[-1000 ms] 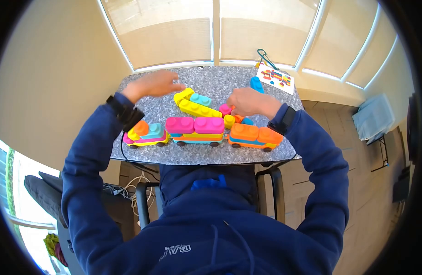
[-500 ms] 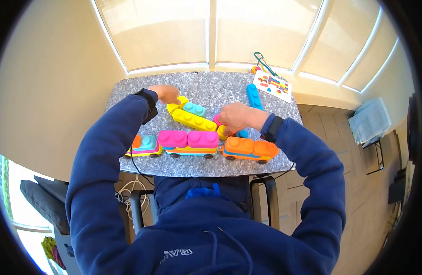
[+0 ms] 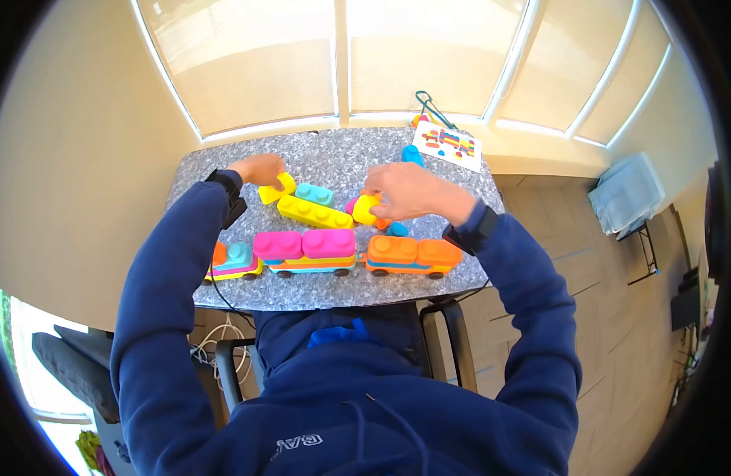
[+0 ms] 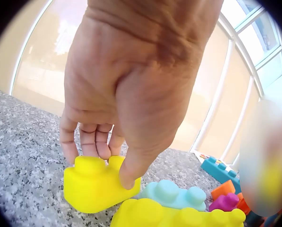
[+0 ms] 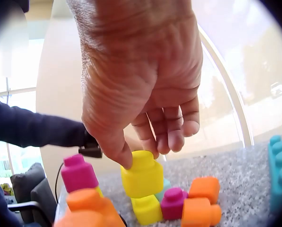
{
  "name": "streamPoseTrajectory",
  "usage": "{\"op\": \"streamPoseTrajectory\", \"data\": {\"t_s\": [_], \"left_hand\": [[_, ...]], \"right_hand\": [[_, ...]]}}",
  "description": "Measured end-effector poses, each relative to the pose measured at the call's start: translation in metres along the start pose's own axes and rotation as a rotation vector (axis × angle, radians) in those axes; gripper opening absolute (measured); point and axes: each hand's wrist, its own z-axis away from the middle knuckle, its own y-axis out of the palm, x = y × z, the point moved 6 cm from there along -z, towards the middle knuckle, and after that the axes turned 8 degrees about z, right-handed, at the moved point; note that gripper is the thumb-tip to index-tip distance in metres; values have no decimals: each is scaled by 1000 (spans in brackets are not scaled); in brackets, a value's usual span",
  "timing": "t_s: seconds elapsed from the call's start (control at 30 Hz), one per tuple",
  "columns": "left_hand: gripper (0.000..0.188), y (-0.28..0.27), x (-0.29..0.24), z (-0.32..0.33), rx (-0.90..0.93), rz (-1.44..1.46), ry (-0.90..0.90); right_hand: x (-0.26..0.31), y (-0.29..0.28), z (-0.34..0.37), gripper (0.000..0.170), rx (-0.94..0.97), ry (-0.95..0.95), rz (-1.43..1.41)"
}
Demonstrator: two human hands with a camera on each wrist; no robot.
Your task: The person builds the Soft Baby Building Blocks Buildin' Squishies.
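Observation:
In the left wrist view, the left hand [image 4: 131, 85] pinches a two-stud yellow block [image 4: 91, 184] between thumb and fingers, beside a light blue block [image 4: 174, 195] and a long yellow block [image 4: 178, 217]. The right hand [image 5: 145, 71] pinches a small yellow block [image 5: 142, 176] by its top, above the end of the long yellow block [image 5: 147, 210]. Magenta [image 5: 174, 203] and orange [image 5: 197, 212] blocks lie close by on the table.
A row of block vehicles, with magenta [image 3: 304, 243] and orange [image 3: 414, 251] tops, stands along the table's near edge. Farther back lie a blue block [image 3: 412, 155] and a picture card [image 3: 448, 146]. Windows rise behind the table.
My left hand has come down onto the yellow end block and grips it, apart from the long one. The right hand has lifted the small yellow block. The head view has shifted.

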Motion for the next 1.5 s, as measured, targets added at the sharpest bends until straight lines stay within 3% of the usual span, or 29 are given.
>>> {"op": "streamPoseTrajectory", "data": {"t_s": [0.03, 0.2, 0.27, 0.33, 0.37, 0.5, 0.57, 0.6, 0.87, 0.97, 1.2, 1.5], "left_hand": [[43, -2, 2, 4, -82, 39, 24], [42, -29, -14, 25, -325, 110, 84], [40, -43, -35, 34, -371, 89, 100], [38, -60, -64, 43, -409, 113, 253], [34, -70, -83, 49, -347, 65, 178], [34, -100, -156, 71, -388, 53, 222], [35, -107, -196, 82, -442, 134, 434], [35, -109, -211, 85, -443, 130, 431], [35, -67, -334, 94, -63, -26, 619], [38, -49, -360, 87, 52, -75, 573], [37, -22, -375, 70, 58, -208, 517], [41, -14, -351, 50, 100, -137, 633]], "right_hand": [[0, -20, 11, 30, -129, 15, -62], [9, -83, 77, 32, -92, 120, -45], [8, -85, 100, 32, -66, 150, -11], [8, -74, 116, 32, 33, 182, 7], [13, -72, 120, 32, 34, 180, 9], [23, -63, 129, 33, 45, 184, 66], [25, -58, 130, 33, 18, 166, 69], [25, -55, 130, 32, 19, 159, 74], [25, -44, 126, 29, 44, 170, 61], [23, -41, 127, 29, 41, 170, 46], [23, -38, 131, 31, 6, 160, 2], [22, -30, 135, 28, -38, 167, -68]]}}
